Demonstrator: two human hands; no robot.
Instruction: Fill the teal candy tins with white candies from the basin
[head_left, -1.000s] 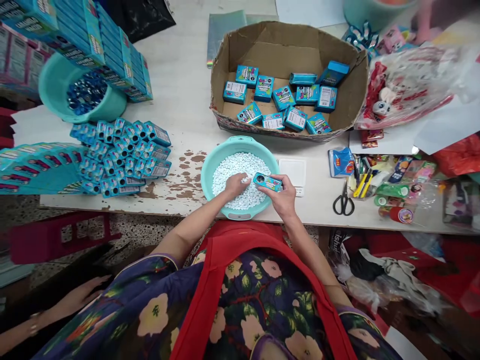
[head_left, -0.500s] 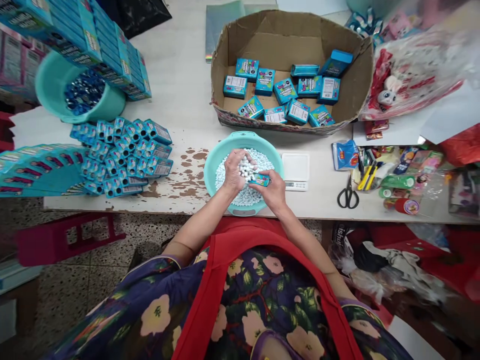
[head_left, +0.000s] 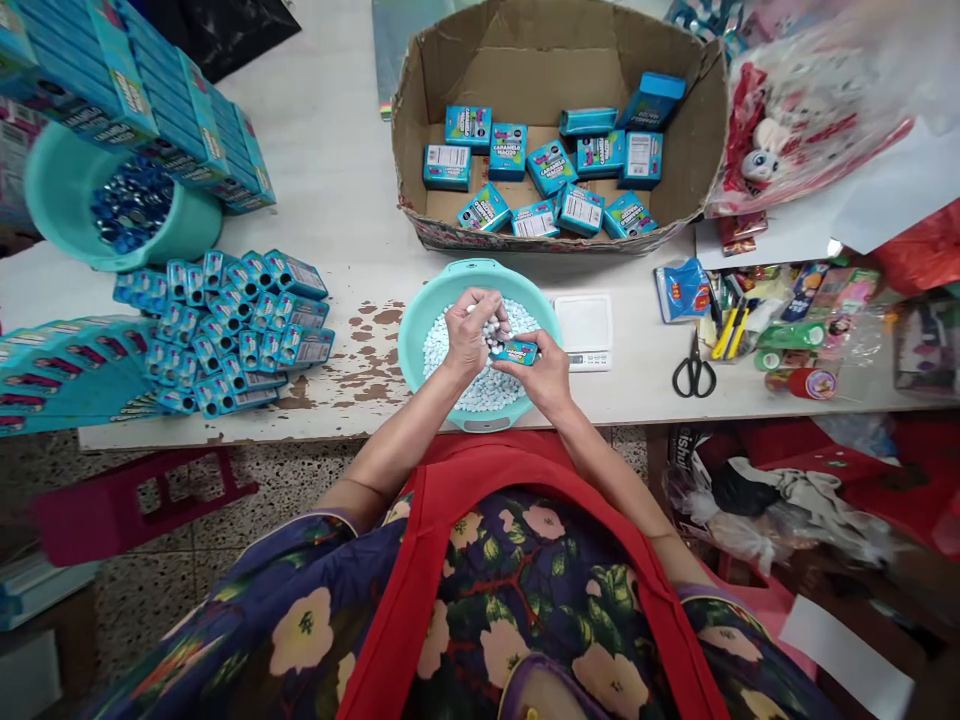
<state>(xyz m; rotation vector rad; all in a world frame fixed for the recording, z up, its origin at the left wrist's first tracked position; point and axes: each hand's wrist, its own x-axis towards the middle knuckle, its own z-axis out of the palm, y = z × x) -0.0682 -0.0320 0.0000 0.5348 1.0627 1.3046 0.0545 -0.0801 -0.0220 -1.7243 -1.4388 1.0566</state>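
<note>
A teal bowl (head_left: 420, 315) of small white candies (head_left: 480, 390) sits at the table's near edge. Over it, my right hand (head_left: 544, 375) grips a small blue candy box (head_left: 515, 351). My left hand (head_left: 469, 330) is cupped and closed around a handful of white candies, held against the box's end. Both hands hover just above the bowl.
A cardboard box (head_left: 420, 70) with several filled blue boxes stands behind the bowl. A small white scale (head_left: 586, 325) lies to the right, then scissors (head_left: 694, 375) and clutter. To the left are piled open blue boxes (head_left: 232, 325), flat cartons (head_left: 52, 360) and a teal tub (head_left: 52, 200).
My left hand scooped candies out of the bowl and lifted them to the box. My right hand turned the box end-on toward it. The camera view shifted slightly.
</note>
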